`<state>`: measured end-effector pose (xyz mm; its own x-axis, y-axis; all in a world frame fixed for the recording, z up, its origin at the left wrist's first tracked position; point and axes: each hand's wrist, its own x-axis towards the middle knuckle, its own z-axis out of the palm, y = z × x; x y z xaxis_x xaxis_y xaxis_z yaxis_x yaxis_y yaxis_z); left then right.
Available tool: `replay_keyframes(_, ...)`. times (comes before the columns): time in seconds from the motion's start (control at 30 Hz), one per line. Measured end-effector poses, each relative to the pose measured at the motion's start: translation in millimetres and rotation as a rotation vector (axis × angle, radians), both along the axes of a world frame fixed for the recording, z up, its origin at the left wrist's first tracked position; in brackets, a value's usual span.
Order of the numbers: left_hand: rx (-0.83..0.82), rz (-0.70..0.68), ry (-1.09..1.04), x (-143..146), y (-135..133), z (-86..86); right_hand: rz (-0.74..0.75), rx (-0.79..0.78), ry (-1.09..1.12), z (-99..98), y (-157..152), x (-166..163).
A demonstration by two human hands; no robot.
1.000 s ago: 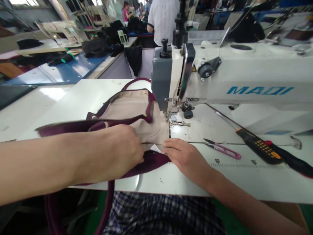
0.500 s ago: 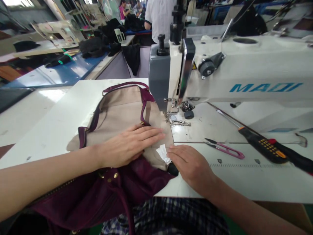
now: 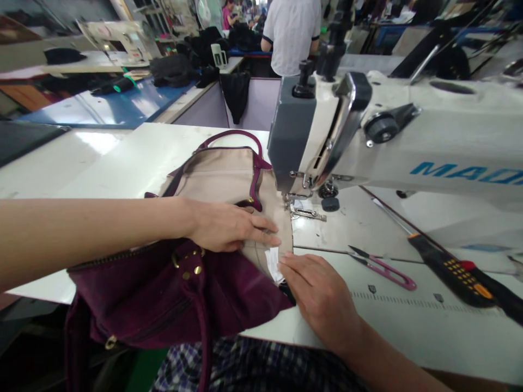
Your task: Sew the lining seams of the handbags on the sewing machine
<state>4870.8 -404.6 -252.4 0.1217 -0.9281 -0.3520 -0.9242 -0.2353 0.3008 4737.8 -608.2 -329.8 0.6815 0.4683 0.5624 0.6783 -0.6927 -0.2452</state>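
Note:
A burgundy handbag (image 3: 241,299) lies partly over the front table edge, with its beige lining (image 3: 218,182) turned out and spread across the table. The lining's right edge runs under the presser foot (image 3: 288,203) of a sewing machine (image 3: 292,133). Flat on the lining rests my left hand (image 3: 224,226), fingers stretched toward the seam edge. My right hand (image 3: 321,291) is closed at the lining's edge, its fingertips beside a white label (image 3: 272,264); the thumb is hidden underneath.
Pink-handled thread snips (image 3: 388,272) and a black-and-orange screwdriver (image 3: 449,269) lie right of my right hand. A metal guide (image 3: 308,214) sits beside the presser foot. Behind are a blue table (image 3: 122,103), another sewing machine (image 3: 118,41) and a person in a white shirt (image 3: 292,35).
The view has shifted, so the machine appears further right and lower. My left forearm is higher in view, and more of the burgundy bag shows below it. Both hands stay at the lining.

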Motion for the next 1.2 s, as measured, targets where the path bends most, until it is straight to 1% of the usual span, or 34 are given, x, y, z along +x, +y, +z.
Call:
replay_keyframes(0.13, 0.010, -0.033, 0.048, 17.6, -0.6, 0.7, -0.003, -0.004, -0.037, -3.5, 2.8, 5.0)
replay_keyframes(0.23, 0.038, -0.019, 0.048, 31.5, -0.9, 1.3, 0.002, -0.034, -0.047, -5.5, 3.6, 16.8)
replay_keyframes(0.4, -0.002, -0.056, 0.058, 53.9, -2.4, 2.9, 0.015, -0.057, -0.069, -7.4, 4.9, 38.7)
replay_keyframes(0.53, -0.014, -0.068, 0.065, 64.1, -4.6, -2.4, 0.010, -0.035, -0.067, -10.7, 3.5, 46.6)
replay_keyframes(0.63, -0.002, -0.021, 0.130, 73.6, -3.9, -3.5, 0.004, -0.030, -0.073, -12.9, 2.9, 49.4)
replay_keyframes(0.7, 0.017, 0.078, 0.215, 77.5, -3.2, 6.4, -0.015, -0.022, -0.077, -13.6, 3.3, 51.6)
replay_keyframes(0.73, 0.055, 0.163, 0.264, 75.5, -3.1, 15.3, -0.029, -0.017, -0.075, -13.7, 3.7, 52.6)
replay_keyframes(0.8, 0.193, 0.356, 0.285, 56.5, -3.3, 37.3, -0.056, -0.003, -0.072, -13.5, 4.3, 54.4)
replay_keyframes(0.83, 0.277, 0.437, 0.260, 38.4, -3.7, 47.7, -0.068, 0.005, -0.067, -13.3, 4.5, 55.0)
replay_keyframes(0.87, 0.339, 0.481, 0.162, 15.0, -4.0, 55.9, -0.074, 0.017, -0.064, -13.0, 4.5, 55.4)
replay_keyframes(0.9, 0.333, 0.437, 0.067, -12.1, -4.1, 60.8, -0.077, 0.034, -0.057, -12.9, 4.3, 55.6)
replay_keyframes(0.93, 0.321, 0.376, 0.063, -40.4, -3.9, 62.0, -0.078, 0.055, -0.044, -12.7, 3.8, 55.6)
replay_keyframes(1.0, 0.198, 0.312, 0.146, -90.8, -2.4, 55.3, -0.076, 0.101, 0.001, -12.7, 2.3, 55.2)
replay_keyframes(1.03, 0.168, 0.291, 0.186, -108.6, -1.4, 49.1, -0.077, 0.119, 0.025, -12.6, 1.4, 54.7)
replay_keyframes(1.07, 0.143, 0.301, 0.204, -120.0, -0.5, 42.6, -0.073, 0.130, 0.045, -12.4, 0.4, 54.0)
replay_keyframes(1.13, 0.055, 0.301, 0.141, -125.3, -0.2, 31.6, -0.045, 0.127, 0.060, -11.2, -1.2, 52.3)
replay_keyframes(1.2, -0.089, 0.260, -0.024, -115.6, -1.7, 25.4, -0.002, 0.101, 0.040, -8.3, -2.6, 50.5)
